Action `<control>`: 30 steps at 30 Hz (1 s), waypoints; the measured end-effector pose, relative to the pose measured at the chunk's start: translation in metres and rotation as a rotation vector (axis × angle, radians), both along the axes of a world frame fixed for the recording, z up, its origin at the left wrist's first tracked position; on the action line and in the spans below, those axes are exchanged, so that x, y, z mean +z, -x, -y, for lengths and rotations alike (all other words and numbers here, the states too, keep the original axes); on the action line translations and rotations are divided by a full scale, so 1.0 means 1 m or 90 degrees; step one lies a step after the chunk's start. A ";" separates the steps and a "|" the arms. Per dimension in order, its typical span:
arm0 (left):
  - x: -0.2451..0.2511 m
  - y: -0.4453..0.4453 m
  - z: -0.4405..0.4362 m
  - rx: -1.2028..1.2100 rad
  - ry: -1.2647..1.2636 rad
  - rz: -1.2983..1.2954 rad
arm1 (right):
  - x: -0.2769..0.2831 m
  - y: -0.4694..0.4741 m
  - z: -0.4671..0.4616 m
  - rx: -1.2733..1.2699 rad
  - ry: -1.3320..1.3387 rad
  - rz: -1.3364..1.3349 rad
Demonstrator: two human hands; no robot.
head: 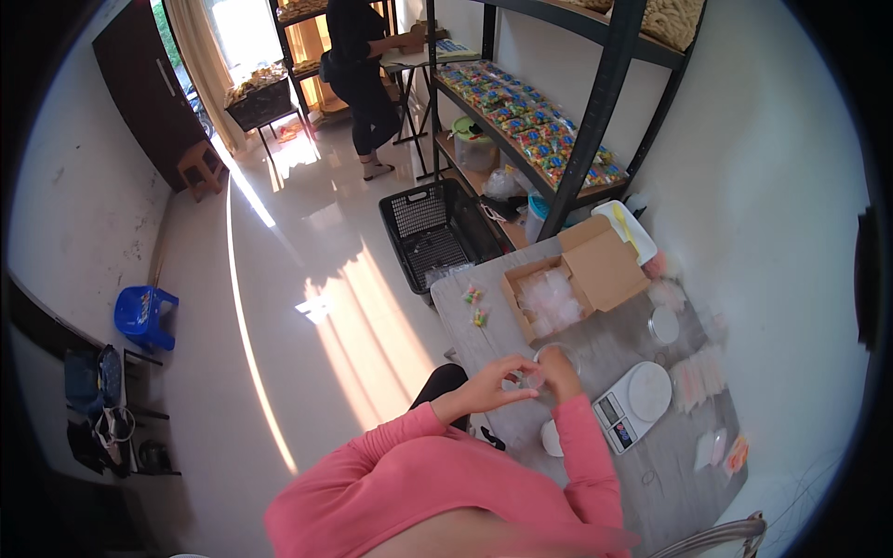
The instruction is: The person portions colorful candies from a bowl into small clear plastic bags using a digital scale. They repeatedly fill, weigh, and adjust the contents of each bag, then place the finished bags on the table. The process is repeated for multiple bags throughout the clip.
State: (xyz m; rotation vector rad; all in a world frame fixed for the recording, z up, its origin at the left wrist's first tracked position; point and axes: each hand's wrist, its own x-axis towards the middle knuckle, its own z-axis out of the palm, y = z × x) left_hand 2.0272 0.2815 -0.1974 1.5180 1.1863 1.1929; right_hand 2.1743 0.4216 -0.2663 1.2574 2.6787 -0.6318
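My left hand (pixel 497 386) is curled around a small clear plastic container (pixel 534 379) with something pinkish in it, above the table's near edge. Right beside it, my right hand (pixel 558 370) reaches down at a round clear tub (pixel 573 356); its fingers are mostly hidden, so its grip cannot be told. An open cardboard box (pixel 527 328) of clear plastic pieces stands beyond both hands. Two small packets of colourful sweets (pixel 478 317) lie left of the box. A white kitchen scale (pixel 631 404) is to the right, and a white round lid (pixel 552 438) lies partly behind my right forearm.
The grey wood-look table (pixel 656 488) also bears a round lid (pixel 663 326), stacked clear bags (pixel 698 380) and a white tray (pixel 628 234). A black crate (pixel 439 237) stands beyond the left corner, beside a shelf of sweet packets (pixel 530 125). Another person (pixel 363 77) stands at a far table.
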 end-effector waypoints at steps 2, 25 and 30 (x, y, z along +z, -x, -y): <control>0.001 -0.002 0.002 0.003 0.011 0.017 | 0.003 -0.001 0.003 -0.021 -0.003 -0.021; 0.007 -0.002 -0.033 0.123 -0.020 -0.020 | 0.138 -0.034 0.038 -0.097 0.109 -0.610; 0.014 -0.006 -0.033 0.110 -0.044 -0.038 | 0.145 -0.027 0.040 -0.004 0.022 -0.556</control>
